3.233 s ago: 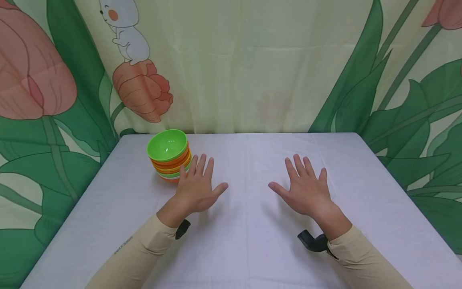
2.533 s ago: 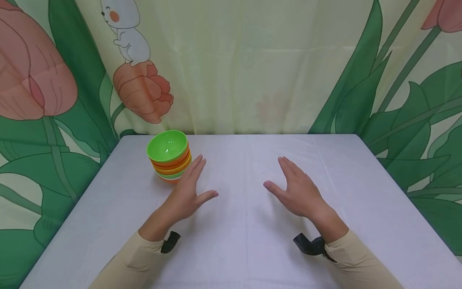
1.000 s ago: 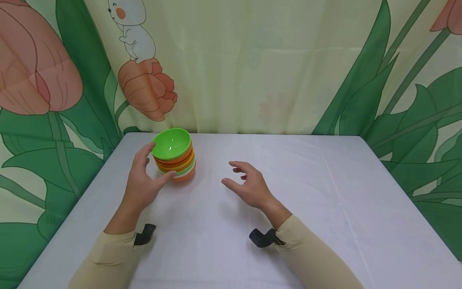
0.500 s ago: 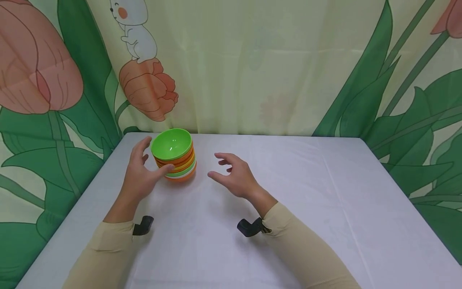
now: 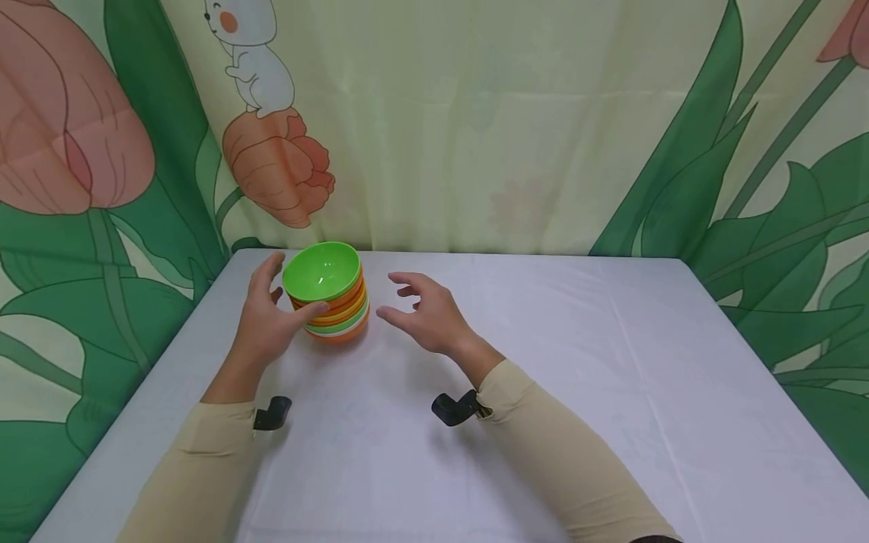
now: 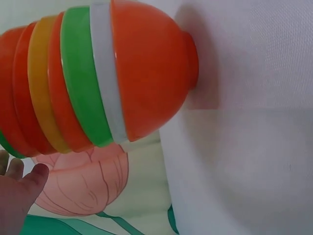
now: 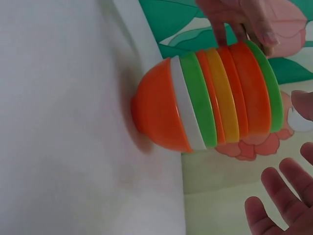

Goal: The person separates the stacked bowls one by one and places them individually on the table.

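A stack of nested plastic bowls (image 5: 339, 313) stands upright at the back left of the table, with a green bowl (image 5: 322, 273) on top. Below it come orange, yellow, green and white layers, down to an orange bowl (image 6: 149, 68) at the base. My left hand (image 5: 266, 320) is at the stack's left side, its thumb across the front near the upper rims and its fingers along the left edge. To the right of the stack my right hand (image 5: 434, 317) hovers apart from it, palm facing the bowls, fingers loosely bent with nothing between them.
A white cloth covers the table (image 5: 577, 377). Behind it hangs a curtain (image 5: 434, 151) printed with tulips, leaves and a white animal, meeting the table's back edge close behind the stack. Black wrist cameras (image 5: 273, 413) sit below both hands.
Both hands, spread palm down at first, have turned inward. The left has moved left to the stack's side; the right has come left toward the bowls. The stack stays in place.
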Action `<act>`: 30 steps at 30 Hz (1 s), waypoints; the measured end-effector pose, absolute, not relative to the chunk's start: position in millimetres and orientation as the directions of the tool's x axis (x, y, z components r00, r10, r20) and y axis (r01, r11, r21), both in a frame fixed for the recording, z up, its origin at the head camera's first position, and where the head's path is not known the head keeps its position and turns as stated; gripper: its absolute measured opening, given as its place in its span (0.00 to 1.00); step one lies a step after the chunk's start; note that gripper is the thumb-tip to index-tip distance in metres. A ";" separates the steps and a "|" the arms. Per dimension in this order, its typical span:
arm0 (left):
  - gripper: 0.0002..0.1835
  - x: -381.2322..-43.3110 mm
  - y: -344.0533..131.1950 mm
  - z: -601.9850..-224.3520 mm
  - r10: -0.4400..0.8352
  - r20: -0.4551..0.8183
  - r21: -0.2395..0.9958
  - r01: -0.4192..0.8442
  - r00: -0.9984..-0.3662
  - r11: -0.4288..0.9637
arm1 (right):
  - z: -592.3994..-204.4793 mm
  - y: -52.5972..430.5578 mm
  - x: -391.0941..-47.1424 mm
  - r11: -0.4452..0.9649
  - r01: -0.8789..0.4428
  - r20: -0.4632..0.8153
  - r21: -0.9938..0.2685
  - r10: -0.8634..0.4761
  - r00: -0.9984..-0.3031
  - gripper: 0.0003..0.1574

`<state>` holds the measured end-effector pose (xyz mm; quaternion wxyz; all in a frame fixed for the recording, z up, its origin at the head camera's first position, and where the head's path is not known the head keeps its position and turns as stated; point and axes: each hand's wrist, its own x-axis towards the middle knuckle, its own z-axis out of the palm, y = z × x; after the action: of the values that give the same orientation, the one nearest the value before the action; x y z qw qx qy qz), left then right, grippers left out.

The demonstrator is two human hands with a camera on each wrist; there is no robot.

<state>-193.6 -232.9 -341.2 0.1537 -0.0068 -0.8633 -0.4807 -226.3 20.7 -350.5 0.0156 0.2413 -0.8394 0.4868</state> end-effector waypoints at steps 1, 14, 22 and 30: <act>0.55 -194.5 -233.4 -342.0 -0.138 0.267 0.832 0.155 -0.954 0.533 | -349.9 19.3 -227.8 0.412 -0.422 0.261 -0.808 -0.391 -0.882 0.37; 0.59 -203.5 -241.0 -345.0 -0.133 0.175 0.849 0.081 -0.976 0.522 | -333.2 0.5 -246.5 0.466 -0.462 0.235 -0.755 -0.465 -0.853 0.37; 0.60 -210.7 -243.0 -347.5 -0.082 0.175 0.834 0.103 -0.981 0.541 | -323.5 -14.4 -255.2 0.462 -0.471 0.199 -0.751 -0.523 -0.829 0.38; 0.58 -215.5 -243.0 -345.6 -0.042 0.159 0.828 0.111 -0.986 0.550 | -315.8 -23.3 -260.1 0.496 -0.462 0.159 -0.735 -0.537 -0.828 0.39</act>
<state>-215.5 -243.0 -345.6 0.0802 -0.0197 -0.8766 -0.4740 -260.1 -23.3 -315.8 -0.0457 0.2893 -0.8636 0.4105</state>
